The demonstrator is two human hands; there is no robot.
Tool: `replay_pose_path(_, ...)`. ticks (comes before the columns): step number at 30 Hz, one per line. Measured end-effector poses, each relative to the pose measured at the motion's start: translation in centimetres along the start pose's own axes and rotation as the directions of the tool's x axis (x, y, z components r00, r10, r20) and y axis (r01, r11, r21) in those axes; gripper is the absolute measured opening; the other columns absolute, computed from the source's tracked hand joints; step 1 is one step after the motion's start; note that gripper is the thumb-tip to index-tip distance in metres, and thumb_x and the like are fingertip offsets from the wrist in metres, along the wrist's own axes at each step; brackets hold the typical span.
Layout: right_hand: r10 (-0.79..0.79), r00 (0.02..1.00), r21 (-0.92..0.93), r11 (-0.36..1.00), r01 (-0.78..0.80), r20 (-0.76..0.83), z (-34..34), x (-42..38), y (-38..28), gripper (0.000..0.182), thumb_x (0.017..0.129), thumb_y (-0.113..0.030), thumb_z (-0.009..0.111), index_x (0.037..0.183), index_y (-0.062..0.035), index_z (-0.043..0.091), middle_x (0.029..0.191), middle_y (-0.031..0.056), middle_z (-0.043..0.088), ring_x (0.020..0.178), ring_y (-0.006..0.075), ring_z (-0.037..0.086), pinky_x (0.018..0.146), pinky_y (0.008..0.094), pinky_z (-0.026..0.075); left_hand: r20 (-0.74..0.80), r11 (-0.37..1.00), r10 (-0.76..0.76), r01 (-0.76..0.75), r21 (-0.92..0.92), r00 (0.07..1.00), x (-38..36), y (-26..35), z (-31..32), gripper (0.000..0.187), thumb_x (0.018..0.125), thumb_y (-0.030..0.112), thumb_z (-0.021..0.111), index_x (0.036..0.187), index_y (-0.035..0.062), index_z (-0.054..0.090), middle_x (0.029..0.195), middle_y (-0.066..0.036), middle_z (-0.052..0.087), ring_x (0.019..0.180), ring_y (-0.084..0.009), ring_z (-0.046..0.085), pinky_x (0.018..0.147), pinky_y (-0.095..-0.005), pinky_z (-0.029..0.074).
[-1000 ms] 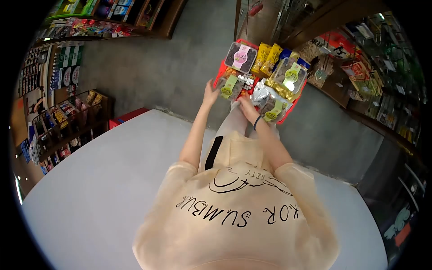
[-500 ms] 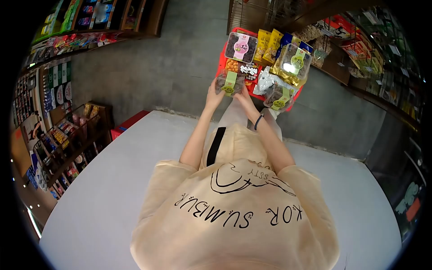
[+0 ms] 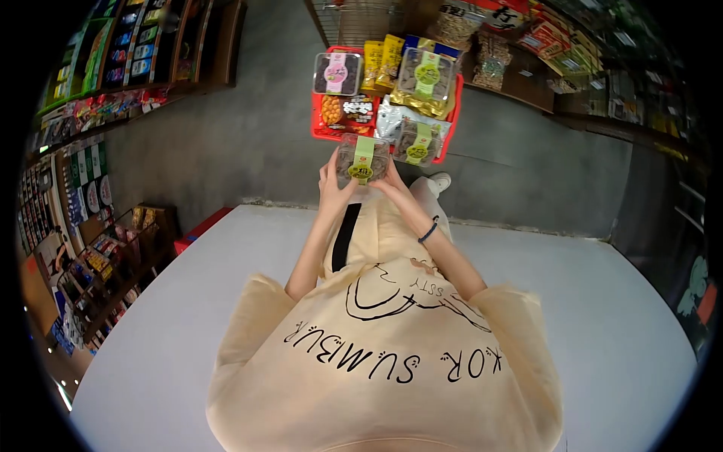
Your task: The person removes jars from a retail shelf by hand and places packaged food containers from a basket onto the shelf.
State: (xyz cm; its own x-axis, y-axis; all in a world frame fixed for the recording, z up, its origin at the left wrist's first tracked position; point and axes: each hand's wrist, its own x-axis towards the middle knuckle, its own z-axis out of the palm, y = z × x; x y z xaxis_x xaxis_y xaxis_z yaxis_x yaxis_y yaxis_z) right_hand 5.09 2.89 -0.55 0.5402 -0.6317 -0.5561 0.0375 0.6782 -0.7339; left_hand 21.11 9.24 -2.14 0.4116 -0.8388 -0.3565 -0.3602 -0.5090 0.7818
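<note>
Between both hands I hold a clear plastic box of dark dried fruit (image 3: pixel 363 158) with a green label band. My left hand (image 3: pixel 333 184) grips its left side, and my right hand (image 3: pixel 390 183) its right side. Just beyond it is a red basket (image 3: pixel 315 120) full of packaged snacks. Inside are a pink-labelled box (image 3: pixel 337 74), yellow packets (image 3: pixel 382 64), a red snack bag (image 3: pixel 343 111) and a silver bag (image 3: pixel 388 120). Two more green-labelled boxes lie there, one at the back right (image 3: pixel 427 74) and one at the front right (image 3: pixel 418 143).
Grey floor (image 3: pixel 256 113) surrounds the basket. A white surface (image 3: pixel 188 301) extends on both sides of my body. Snack shelves (image 3: pixel 520 79) stand at the right, with more shelving (image 3: pixel 143 45) at the upper left. A wire rack (image 3: pixel 354 26) is behind the basket.
Both hands have drawn the held box closer to my body, nearer the basket's front edge. The view has shifted, so the basket appears further left. A white shoe now shows.
</note>
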Motion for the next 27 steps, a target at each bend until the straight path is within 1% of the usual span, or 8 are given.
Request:
replay_pose_path(1, -0.004, 1.0, -0.037, 0.999, 0.005, 0.028, -0.8, -0.9, -0.8, 0.089, 0.079, -0.02, 0.06, 0.142, -0.0019, 0.0, 0.146, 0.0154, 0.017, 0.132, 0.0188, 0.024, 0.104, 0.0284, 0.023, -0.001, 0.998, 0.042, -0.042, -0.042, 0.999, -0.4, 0.7, 0.7, 0.08, 0.069, 0.017, 0.068, 0.139, 0.0192, 0.028, 0.12, -0.017, 0.041, 0.114, -0.0312, 0.043, 0.098, -0.04, 0.033)
replay_pose_path(4, -0.106, 0.994, -0.04, 0.994, 0.105, -0.025, -2.4, -3.4, -2.6, 0.088, 0.08, -0.02, 0.06, 0.143, -0.0025, 0.001, 0.146, 0.0158, 0.016, 0.134, 0.0206, 0.02, 0.105, 0.0295, 0.022, 0.006, 0.988, 0.136, -0.135, -0.071, 0.991, -1.2, 3.9, 2.6, 0.082, 0.068, 0.016, 0.068, 0.139, 0.0194, 0.027, 0.12, -0.017, 0.038, 0.114, -0.031, 0.04, 0.098, -0.0398, 0.032)
replay_pose_path(7, -0.294, 0.949, -0.097, 0.954, 0.284, -0.112, -4.4, -5.5, -2.9, 0.086, 0.081, -0.018, 0.059, 0.143, -0.0042, 0.001, 0.144, 0.0146, 0.02, 0.133, 0.0222, 0.021, 0.105, 0.0311, 0.02, 0.021, 0.97, 0.233, -0.231, -0.073, 0.972, -1.9, 7.9, 4.4, 0.083, 0.068, 0.013, 0.066, 0.14, 0.0187, 0.025, 0.122, -0.017, 0.034, 0.114, -0.0311, 0.038, 0.097, -0.0392, 0.032)
replay_pose_path(12, -0.404, 0.874, -0.176, 0.913, 0.368, -0.268, -6.5, -11.4, -7.3, 0.084, 0.081, -0.012, 0.058, 0.144, -0.0087, 0.002, 0.137, 0.0107, 0.026, 0.127, 0.0227, 0.029, 0.102, 0.0326, 0.023, 0.12, 0.944, 0.31, -0.289, -0.161, 0.943, -3.4, 15.9, 7.1, 0.084, 0.068, 0.009, 0.063, 0.141, 0.0173, 0.022, 0.124, -0.018, 0.028, 0.115, -0.0312, 0.035, 0.096, -0.0381, 0.035)
replay_pose_path(14, -0.438, 0.85, -0.191, 0.898, 0.397, -0.294, -8.3, -12.8, -8.3, 0.087, 0.08, -0.012, 0.059, 0.144, -0.0137, -0.001, 0.145, 0.0084, 0.017, 0.134, 0.0217, 0.018, 0.105, 0.0356, 0.015, 0.121, 0.89, 0.453, -0.44, -0.12, 0.883, -3.5, 17.1, 8.8, 0.084, 0.068, 0.008, 0.063, 0.141, 0.0171, 0.021, 0.123, -0.018, 0.029, 0.114, -0.0316, 0.035, 0.095, -0.0375, 0.036)
replay_pose_path(16, -0.503, 0.773, -0.139, 0.86, 0.491, -0.387, -9.5, -14.3, -9.8, 0.088, 0.079, -0.008, 0.061, 0.144, -0.0083, 0.002, 0.134, 0.0092, 0.025, 0.126, 0.0211, 0.029, 0.103, 0.0322, 0.023, 0.185, 0.907, 0.404, -0.365, -0.21, 0.896, -4.7, 20.2, 10.3, 0.086, 0.069, 0.007, 0.062, 0.142, 0.0176, 0.018, 0.125, -0.018, 0.025, 0.114, -0.0318, 0.034, 0.095, -0.0371, 0.036)
replay_pose_path(23, -0.583, 0.586, -0.19, 0.781, 0.594, -0.562, -15.6, -19.6, -12.4, 0.086, 0.078, -0.007, 0.063, 0.144, -0.0189, 0.009, 0.13, 0.0085, 0.019, 0.127, 0.0257, 0.024, 0.103, 0.0445, 0.025, 0.141, 0.73, 0.681, -0.68, -0.061, 0.719, -6.9, 26.9, 17.7, 0.086, 0.068, 0.007, 0.066, 0.141, 0.0126, 0.02, 0.123, -0.019, 0.025, 0.116, -0.0323, 0.03, 0.096, -0.0372, 0.033)
replay_pose_path(27, -0.63, 0.494, -0.23, 0.727, 0.647, -0.599, -18.4, -23.2, -14.3, 0.084, 0.078, -0.004, 0.06, 0.144, -0.0187, 0.01, 0.128, 0.009, 0.021, 0.125, 0.0248, 0.028, 0.103, 0.0425, 0.029, 0.232, 0.766, 0.643, -0.619, -0.173, 0.73, -9.6, 31.5, 20.0, 0.085, 0.069, 0.007, 0.066, 0.14, 0.0118, 0.02, 0.123, -0.02, 0.024, 0.117, -0.0329, 0.026, 0.098, -0.0396, 0.03)
